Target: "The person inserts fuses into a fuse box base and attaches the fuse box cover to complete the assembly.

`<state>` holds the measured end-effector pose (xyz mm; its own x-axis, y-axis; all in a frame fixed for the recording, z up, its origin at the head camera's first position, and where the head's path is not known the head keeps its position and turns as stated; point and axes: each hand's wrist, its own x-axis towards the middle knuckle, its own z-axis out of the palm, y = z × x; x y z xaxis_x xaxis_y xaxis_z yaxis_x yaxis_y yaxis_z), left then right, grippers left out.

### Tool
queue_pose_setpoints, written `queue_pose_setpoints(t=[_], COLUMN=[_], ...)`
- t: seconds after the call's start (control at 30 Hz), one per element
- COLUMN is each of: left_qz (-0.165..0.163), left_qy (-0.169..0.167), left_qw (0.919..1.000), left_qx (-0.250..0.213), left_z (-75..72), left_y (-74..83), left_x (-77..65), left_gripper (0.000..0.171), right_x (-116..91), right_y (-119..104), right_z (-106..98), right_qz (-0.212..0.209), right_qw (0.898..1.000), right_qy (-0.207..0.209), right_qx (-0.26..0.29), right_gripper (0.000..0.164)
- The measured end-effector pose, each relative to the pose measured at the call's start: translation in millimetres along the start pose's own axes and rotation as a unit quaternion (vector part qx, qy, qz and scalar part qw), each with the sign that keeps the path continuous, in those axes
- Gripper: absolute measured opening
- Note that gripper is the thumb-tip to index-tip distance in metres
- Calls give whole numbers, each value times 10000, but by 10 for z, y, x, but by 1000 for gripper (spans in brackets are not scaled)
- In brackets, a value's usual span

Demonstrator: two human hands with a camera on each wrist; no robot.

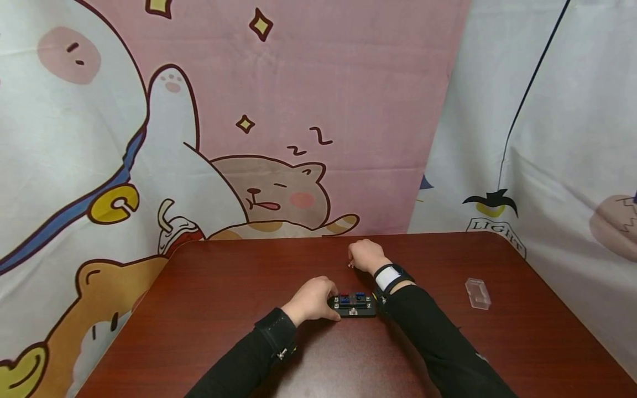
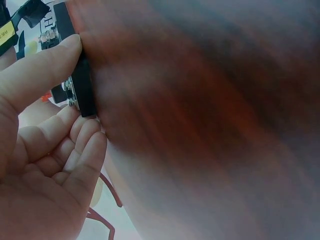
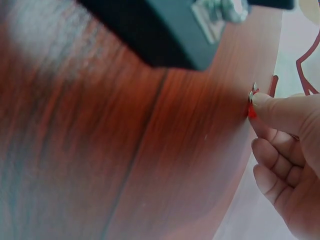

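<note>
Lying apart is a clear box (image 1: 478,294); left hand (image 1: 313,299) grips module (image 1: 360,312), right hand (image 1: 367,256) pinches red piece (image 3: 252,111).

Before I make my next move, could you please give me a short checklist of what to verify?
1. Left hand holds the black module: ok, its grip is on the left end.
2. Right hand has the small red piece: ok, pinched at thumb and finger.
3. Red piece is at the module: not ok, they are apart, the piece lying nearer the far edge of the table.
4. Red piece is clear of the tabletop: cannot tell.
5. Clear plastic box is out of the way: ok, right of the right forearm.
6. Module's small contacts are undamaged: cannot tell, too small.
</note>
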<state>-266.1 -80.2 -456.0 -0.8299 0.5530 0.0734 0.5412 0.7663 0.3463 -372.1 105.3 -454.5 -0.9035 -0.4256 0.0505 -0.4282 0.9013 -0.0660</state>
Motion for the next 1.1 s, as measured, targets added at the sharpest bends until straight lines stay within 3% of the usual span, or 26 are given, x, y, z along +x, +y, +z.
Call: queue_pose_setpoints(t=[0.47, 1.1], left_qz=[-14, -37], left_qy=[-2, -54], left_qw=[10000, 10000], left_qx=[-19, -42], left_z=[3, -10], left_y=[7, 1], left_x=[-4, -7], left_gripper=[45, 45], right_x=[-28, -116], right_y=[25, 31], right_z=[-30, -64], right_qz=[19, -121], right_qw=[9995, 9997], right_qy=[-277, 133], right_qx=[147, 181], right_gripper=[13, 20])
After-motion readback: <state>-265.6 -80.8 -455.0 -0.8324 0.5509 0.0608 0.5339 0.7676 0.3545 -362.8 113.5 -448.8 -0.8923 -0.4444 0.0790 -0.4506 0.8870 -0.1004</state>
